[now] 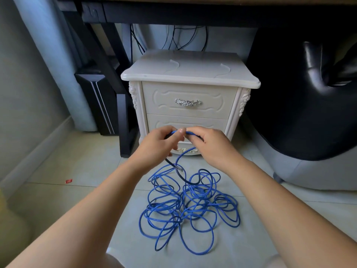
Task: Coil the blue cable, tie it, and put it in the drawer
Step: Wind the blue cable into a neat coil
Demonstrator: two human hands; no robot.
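Your thin, smooth-jacketed blue cable (190, 206) lies mostly as a loose tangle of overlapping loops on the pale, glossy floor tiles (81, 163), directly in front of the white carved nightstand (190, 74). One strand rises from that heap to your hands, which meet in front of the nightstand's lower drawer (187, 121). Your left hand (158, 144) and right hand (208, 144) each have fingers curled round a short stretch of the cable, thumbs nearly touching. A clear plug end (179, 168) dangles below them, just above the heap.

The upper drawer (189, 93) is closed and carries an ornate silver metal handle (187, 102); moulded rosettes trim the nightstand's front corners.

Left of the nightstand stand a black desk leg (123, 122) and a dark computer tower (98, 101). Right of it bulges a shiny black leather seat (309, 93). Thin dark wires (183, 37) hang behind it, under the desk. A small red scrap (68, 181) lies on the tiles well to its left.
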